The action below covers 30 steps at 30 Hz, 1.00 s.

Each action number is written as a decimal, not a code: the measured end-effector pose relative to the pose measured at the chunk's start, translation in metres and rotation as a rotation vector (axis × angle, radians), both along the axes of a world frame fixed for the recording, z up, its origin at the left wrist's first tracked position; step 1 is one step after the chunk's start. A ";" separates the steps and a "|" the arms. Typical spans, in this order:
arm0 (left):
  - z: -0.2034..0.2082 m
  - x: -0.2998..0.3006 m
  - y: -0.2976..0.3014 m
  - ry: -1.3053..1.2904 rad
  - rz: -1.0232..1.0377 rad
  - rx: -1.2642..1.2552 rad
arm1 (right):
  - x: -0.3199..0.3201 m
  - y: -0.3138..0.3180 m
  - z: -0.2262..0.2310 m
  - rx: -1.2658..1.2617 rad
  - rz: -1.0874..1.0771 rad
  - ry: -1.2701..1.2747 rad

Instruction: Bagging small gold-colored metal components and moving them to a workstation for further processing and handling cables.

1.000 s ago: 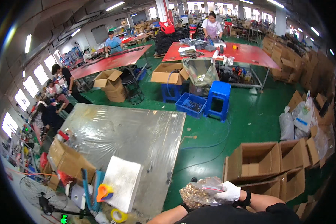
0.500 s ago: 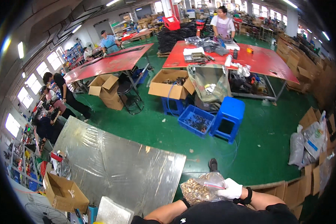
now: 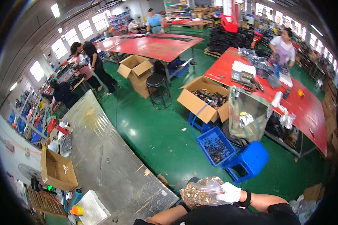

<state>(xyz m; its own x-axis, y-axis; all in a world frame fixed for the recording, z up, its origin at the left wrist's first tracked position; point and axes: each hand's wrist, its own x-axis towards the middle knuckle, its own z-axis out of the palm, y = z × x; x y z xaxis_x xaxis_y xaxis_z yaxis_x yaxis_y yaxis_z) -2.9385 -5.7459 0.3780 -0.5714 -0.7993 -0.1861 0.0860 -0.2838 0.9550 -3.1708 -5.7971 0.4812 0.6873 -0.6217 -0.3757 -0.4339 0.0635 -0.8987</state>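
A clear zip bag point(image 3: 199, 194) full of small brown and gold-coloured pieces is in front of my body at the bottom centre. My right hand point(image 3: 230, 194), in a white glove, is closed on the bag's upper end, beside the red zip strip. My left forearm point(image 3: 168, 215) reaches up to the bag's other side. The bag hides my left hand, so its fingers do not show. What the small pieces are, I cannot make out.
A grey sheet-topped table point(image 3: 116, 161) lies to my left, with an open cardboard box point(image 3: 58, 170) and a white block point(image 3: 89, 208) along its near left side. Ahead stand a blue stool point(image 3: 248, 159), a blue crate point(image 3: 215, 145) and a red table point(image 3: 308, 108). Several people work farther off.
My view has turned left, so the tables, boxes and stool ahead have shifted right in the picture. The bag stays in my right hand.
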 end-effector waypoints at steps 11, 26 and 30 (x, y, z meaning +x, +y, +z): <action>-0.126 0.062 -0.167 -0.140 0.352 -0.191 | 0.108 -0.257 0.006 0.035 0.421 0.142; -0.044 0.316 -0.418 -0.378 0.734 -0.035 | 0.419 -0.529 -0.043 0.029 0.697 -0.149; -0.040 0.406 -0.515 -0.475 0.828 -0.001 | 0.529 -0.613 -0.067 0.023 0.691 -0.194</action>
